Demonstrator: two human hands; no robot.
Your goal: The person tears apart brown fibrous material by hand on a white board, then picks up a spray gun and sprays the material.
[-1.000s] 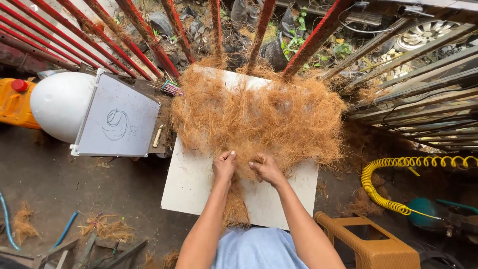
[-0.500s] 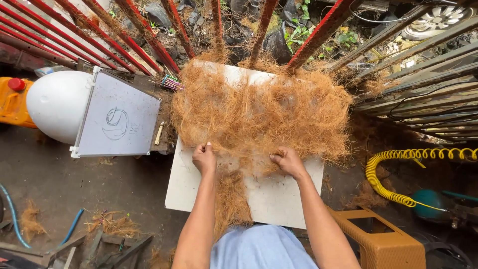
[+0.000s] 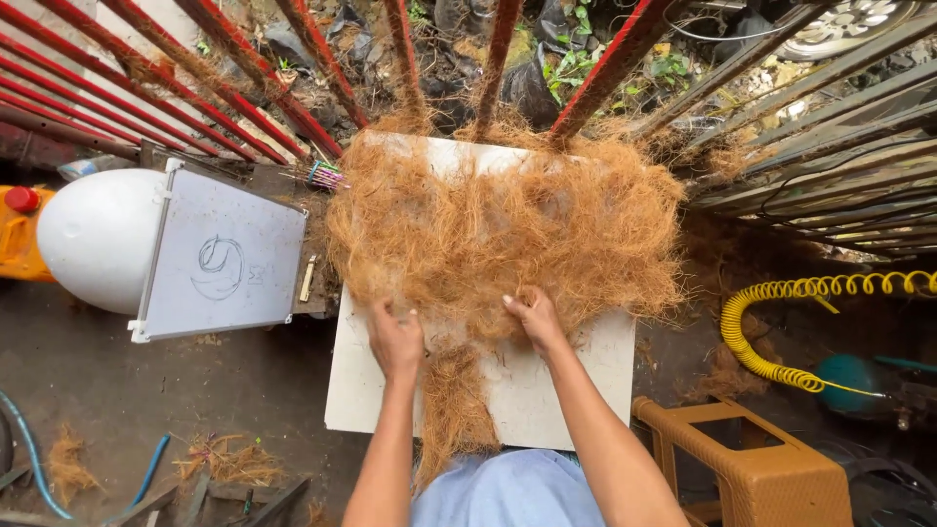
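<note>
Hands (image 3: 395, 339) seemingly flat on coir fibre (image 3: 508, 229)

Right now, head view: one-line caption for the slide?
Left hand and right hand press into a brown coir fibre mat spread on a white board, red metal bars beyond.

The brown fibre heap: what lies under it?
Under the brown fibre heap lies a white board; its near part and a far corner show bare. Both hands, left and right, press on the heap's near edge. The board's middle is covered, so anything there is unseen.
</note>
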